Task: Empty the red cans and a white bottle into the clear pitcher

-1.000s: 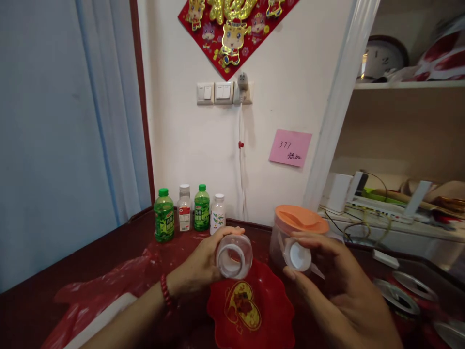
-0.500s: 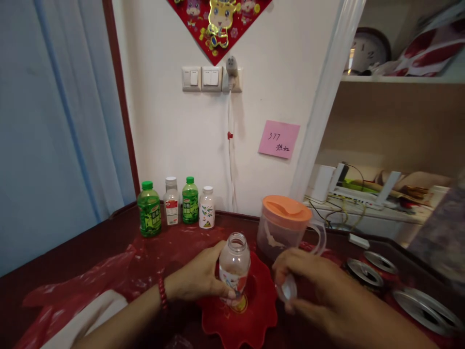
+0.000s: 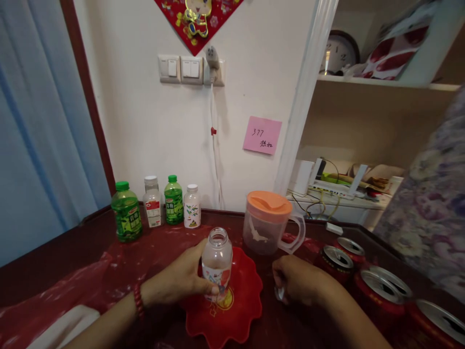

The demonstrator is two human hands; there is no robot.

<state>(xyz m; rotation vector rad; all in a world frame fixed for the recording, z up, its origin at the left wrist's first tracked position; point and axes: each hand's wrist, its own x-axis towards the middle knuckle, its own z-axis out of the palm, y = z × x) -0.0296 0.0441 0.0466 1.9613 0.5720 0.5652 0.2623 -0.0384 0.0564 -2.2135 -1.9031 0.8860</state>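
My left hand (image 3: 185, 276) is wrapped round a clear, uncapped bottle (image 3: 218, 261) with a printed label, held upright over a red scalloped plate (image 3: 250, 310). To the right of the plate, my right hand (image 3: 294, 278) is closed on a small whitish cap (image 3: 279, 293), low over the dark table; most of the cap is hidden by the fingers. Behind my right hand stands a clear pitcher (image 3: 263, 232) with an orange lid and a handle on its right.
Two green-capped bottles (image 3: 126, 218) (image 3: 174, 201) and two white-capped bottles (image 3: 153, 208) (image 3: 192, 208) line the table's back left. Several open red cans (image 3: 336, 264) stand at the right. Red plastic film (image 3: 87, 271) and a white cloth (image 3: 67, 327) lie at the left.
My right hand has moved down with the cap, closer to the table, and its fingers have closed more round it. The whole view has shifted toward the right.
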